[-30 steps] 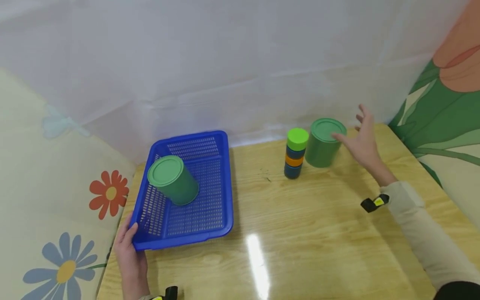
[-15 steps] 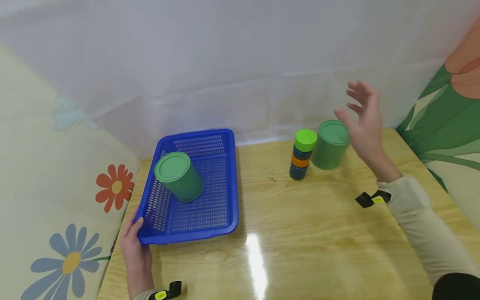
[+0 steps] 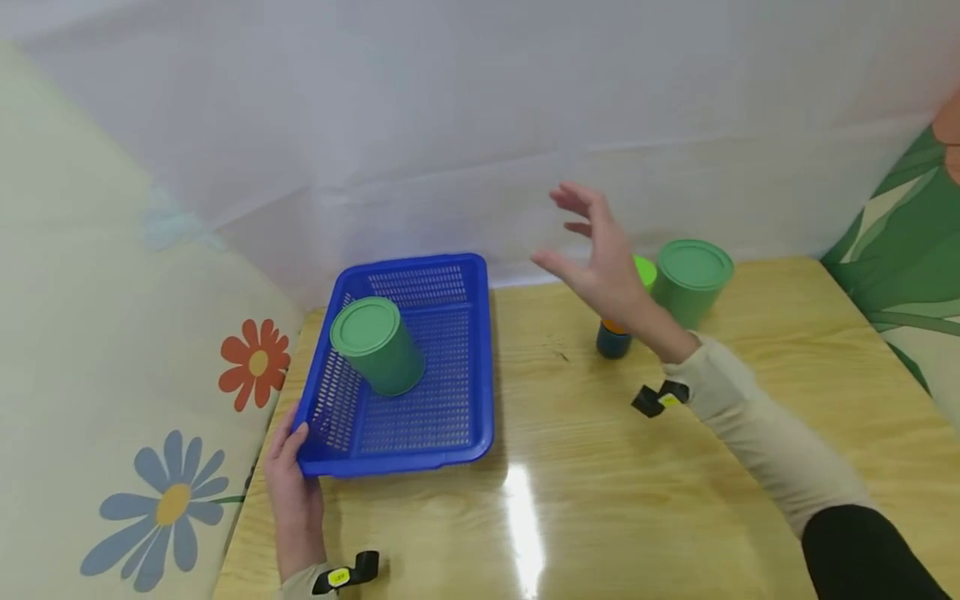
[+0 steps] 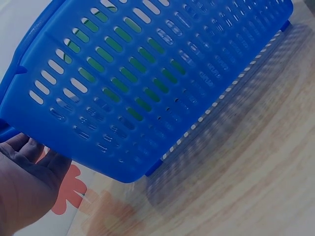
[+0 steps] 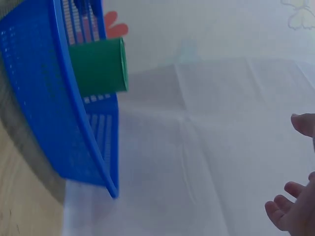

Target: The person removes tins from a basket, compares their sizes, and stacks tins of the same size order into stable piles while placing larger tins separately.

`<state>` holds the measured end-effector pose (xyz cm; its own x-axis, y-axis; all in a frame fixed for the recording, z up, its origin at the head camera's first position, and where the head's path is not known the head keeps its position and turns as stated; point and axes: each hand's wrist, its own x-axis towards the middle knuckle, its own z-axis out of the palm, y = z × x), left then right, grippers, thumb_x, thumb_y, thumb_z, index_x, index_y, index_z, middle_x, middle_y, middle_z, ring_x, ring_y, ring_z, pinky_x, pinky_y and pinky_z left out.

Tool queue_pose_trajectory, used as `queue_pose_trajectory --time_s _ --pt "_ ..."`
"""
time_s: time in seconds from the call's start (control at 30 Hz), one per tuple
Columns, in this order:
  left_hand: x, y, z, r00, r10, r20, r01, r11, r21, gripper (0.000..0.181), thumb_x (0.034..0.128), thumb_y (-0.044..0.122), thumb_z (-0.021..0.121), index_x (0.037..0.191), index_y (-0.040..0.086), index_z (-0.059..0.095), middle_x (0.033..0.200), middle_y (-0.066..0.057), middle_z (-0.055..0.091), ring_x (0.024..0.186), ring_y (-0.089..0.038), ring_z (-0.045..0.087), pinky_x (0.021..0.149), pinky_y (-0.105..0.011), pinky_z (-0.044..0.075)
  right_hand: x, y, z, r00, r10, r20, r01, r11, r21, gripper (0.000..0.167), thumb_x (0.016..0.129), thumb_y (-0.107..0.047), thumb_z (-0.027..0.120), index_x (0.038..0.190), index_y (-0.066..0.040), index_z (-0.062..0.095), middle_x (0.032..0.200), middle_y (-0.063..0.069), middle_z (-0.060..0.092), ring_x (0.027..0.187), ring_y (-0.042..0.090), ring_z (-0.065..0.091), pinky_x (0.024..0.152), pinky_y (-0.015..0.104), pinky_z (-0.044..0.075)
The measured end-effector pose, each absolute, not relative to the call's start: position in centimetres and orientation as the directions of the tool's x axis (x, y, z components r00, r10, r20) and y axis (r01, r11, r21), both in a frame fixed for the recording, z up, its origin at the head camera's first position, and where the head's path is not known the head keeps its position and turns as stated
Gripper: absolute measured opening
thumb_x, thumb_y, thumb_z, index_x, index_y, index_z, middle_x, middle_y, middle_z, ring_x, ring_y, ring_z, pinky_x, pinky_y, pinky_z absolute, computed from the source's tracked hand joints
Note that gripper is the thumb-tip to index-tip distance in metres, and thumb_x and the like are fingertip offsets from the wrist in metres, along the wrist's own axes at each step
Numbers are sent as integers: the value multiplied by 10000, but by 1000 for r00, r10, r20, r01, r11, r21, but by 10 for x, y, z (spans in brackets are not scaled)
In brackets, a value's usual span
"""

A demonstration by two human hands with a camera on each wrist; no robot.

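My left hand grips the near left corner of a blue plastic basket; in the left wrist view its fingers curl at the rim. The near end of the basket looks raised off the table. Inside stands a green lidded canister, its colour showing through the slots in the left wrist view. My right hand hangs in the air right of the basket, fingers spread and holding nothing. It partly covers a slim container with dark blue and orange bands and a lime green lid.
Behind the slim container, to the right, stands a second green canister. A white cloth hangs along the back of the wooden table. Flower-patterned panels line both sides.
My right hand has risen away from the second green canister and moved left past the slim container. My left hand still grips the basket. The view has shifted slightly.
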<state>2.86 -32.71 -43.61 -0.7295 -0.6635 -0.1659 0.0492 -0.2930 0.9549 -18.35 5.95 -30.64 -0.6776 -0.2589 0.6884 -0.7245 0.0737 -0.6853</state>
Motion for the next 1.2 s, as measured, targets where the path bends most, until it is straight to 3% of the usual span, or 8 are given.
queue_pose_trajectory --time_s 0.17,0.43,0.63,0.9,1.2 --pt "29 -323 -435 -718 -677 -163 57 -289 956 451 1078 215 561 1521 138 541 1410 37 537 1252 -161 481 990 -238 417 -179 21 -316 -682 -368 632 -694 53 -718 783 882 -65 830 1514 32 378 1500 190 505 1385 303 477 1092 429 440" --pt "29 -320 -431 -705 -688 -168 67 -301 951 412 1064 189 588 1475 177 602 1374 53 573 1228 -159 506 967 -226 443 -167 -36 -324 -709 -565 423 -568 101 -817 909 892 -228 846 1583 -13 296 1568 168 430 1444 286 415 1133 374 398" --pt "31 -320 -431 -708 -685 -170 53 -291 955 441 1070 210 580 1507 155 562 1401 38 555 1244 -161 499 976 -226 442 -163 -75 -336 -700 -662 266 -500 190 -845 998 879 -290 855 1625 -75 229 1590 154 387 1469 293 382 1172 459 352" --pt "30 -318 -433 -708 -686 -169 19 -258 966 458 1077 257 563 1525 164 540 1487 -5 504 1302 -175 466 1014 -254 424 -159 -115 -357 -658 -724 206 -509 226 -830 1089 841 -301 887 1636 -54 186 1610 190 327 1481 319 353 1168 514 345" --pt "31 -320 -435 -709 -683 -176 -6 -244 970 464 1078 277 555 1533 185 533 1528 -9 475 1338 -188 445 1056 -267 418 -158 -136 -367 -683 -714 153 -505 310 -806 1144 820 -372 898 1647 -90 161 1584 202 335 1419 319 424 1102 517 430"
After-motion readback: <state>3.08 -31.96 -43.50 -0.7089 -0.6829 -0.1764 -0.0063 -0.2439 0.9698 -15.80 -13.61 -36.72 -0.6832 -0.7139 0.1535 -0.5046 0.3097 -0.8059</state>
